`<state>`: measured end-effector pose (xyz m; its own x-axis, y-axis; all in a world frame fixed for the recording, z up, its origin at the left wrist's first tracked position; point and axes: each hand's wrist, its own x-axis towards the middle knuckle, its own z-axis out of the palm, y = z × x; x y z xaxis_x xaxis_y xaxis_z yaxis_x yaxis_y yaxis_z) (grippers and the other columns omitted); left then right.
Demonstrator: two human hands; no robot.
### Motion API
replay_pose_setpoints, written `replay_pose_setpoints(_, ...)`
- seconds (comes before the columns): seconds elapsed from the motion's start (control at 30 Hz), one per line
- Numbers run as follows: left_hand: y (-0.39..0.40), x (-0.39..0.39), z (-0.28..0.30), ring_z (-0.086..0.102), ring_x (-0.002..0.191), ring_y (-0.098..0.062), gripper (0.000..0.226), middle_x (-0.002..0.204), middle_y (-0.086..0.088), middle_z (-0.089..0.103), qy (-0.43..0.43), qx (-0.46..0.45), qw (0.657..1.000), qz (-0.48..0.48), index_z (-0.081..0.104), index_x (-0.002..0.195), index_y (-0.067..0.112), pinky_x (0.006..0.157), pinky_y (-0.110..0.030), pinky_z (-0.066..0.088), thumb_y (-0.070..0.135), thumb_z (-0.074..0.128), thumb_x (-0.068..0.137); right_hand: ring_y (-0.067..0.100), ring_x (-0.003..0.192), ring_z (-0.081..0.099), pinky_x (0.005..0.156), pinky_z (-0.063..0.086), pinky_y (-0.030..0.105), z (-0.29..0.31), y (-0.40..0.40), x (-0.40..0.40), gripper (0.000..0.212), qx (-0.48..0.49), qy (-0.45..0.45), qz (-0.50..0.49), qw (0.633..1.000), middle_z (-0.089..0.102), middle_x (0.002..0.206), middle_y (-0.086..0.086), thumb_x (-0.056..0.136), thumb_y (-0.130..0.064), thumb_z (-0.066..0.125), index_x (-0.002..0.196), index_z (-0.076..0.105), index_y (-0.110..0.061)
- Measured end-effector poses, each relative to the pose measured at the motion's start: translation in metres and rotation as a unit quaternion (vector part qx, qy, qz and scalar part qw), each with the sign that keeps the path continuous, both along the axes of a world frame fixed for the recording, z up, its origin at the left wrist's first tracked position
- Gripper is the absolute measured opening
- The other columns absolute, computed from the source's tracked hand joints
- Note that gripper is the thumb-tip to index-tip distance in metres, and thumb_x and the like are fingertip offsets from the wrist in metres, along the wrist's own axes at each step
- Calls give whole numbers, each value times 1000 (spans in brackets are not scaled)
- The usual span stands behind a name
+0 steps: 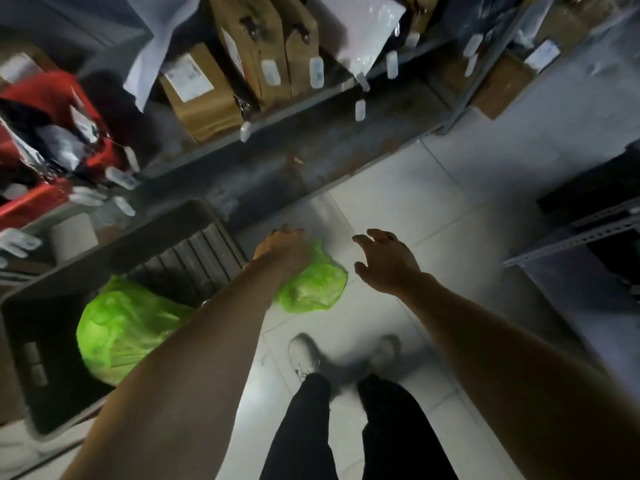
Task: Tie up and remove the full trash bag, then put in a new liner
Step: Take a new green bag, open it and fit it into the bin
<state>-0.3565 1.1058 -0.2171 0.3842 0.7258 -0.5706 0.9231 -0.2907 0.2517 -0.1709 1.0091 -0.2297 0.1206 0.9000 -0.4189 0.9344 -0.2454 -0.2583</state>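
A person's left hand grips the top of a small, crumpled green plastic bag on the pale tiled floor, just beside a dark grey ribbed bin holding another full green bag. The right hand hovers nearby, fingers spread, empty.

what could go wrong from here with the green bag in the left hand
The left hand grips the small green bag only at its top, so thin plastic may tear or slip. The right hand hangs open, giving no support underneath. A second green bag sits in the dark bin, and the shoes are close below, so a drop could land on them.
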Motion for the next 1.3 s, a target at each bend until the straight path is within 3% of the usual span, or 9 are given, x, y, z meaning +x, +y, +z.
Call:
replay_pose_setpoints(0.47, -8, 31, -305, 49, 127, -39, 54, 140, -13, 49, 65, -68, 994, 53, 46, 139, 25, 101, -44, 44, 31, 56, 86, 33, 137, 34, 105, 39, 43, -297, 11, 35, 61, -91, 36, 10, 995, 37, 151, 12, 87, -31, 54, 145, 37, -21)
replay_pose_setpoints(0.77, 3, 5, -505, 44, 124, -35, 45, 136, -12, 41, 122, -40, 988, 89, 49, 132, 21, 91, -42, 45, 29, 53, 88, 34, 134, 36, 98, 44, 44, -493, 15, 15, 60, -118, 60, 15, 991, 37, 149, 12, 89, -29, 53, 146, 35, -21)
replay_pose_setpoints(0.87, 15, -3, -556, 36, 130, -36, 48, 143, -13, 34, 130, -4, 987, 91, 48, 134, 21, 100, -43, 41, 28, 54, 86, 35, 133, 37, 97, 44, 44, -544, 24, 5, 60, -104, 68, 16, 992, 38, 149, 12, 89, -27, 54, 146, 36, -21)
replay_pose_setpoints(1.0, 22, -9, -605, 33, 133, -37, 46, 148, -13, 31, 124, 19, 985, 122, 53, 128, 25, 104, -45, 37, 22, 58, 83, 34, 132, 38, 93, 46, 45, -590, 33, -5, 59, -103, 78, 11, 992, 38, 148, 11, 89, -26, 53, 145, 37, -21)
replay_pose_setpoints(1.1, 20, -14, -625, 50, 122, -37, 48, 135, -14, 49, 132, -15, 983, 128, 54, 130, 24, 95, -41, 45, 17, 59, 83, 34, 132, 38, 91, 47, 45, -605, 31, -7, 58, -107, 83, 11, 991, 38, 148, 11, 89, -26, 53, 145, 37, -21)
replay_pose_setpoints(1.3, -5, -4, -593, 62, 105, -34, 34, 113, -14, 64, 85, 40, 990, 101, 65, 112, 19, 79, -35, 48, 4, 57, 82, 35, 129, 41, 90, 46, 42, -577, 12, 0, 54, -81, 71, 43, 993, 42, 145, 13, 88, -22, 54, 141, 42, -17)
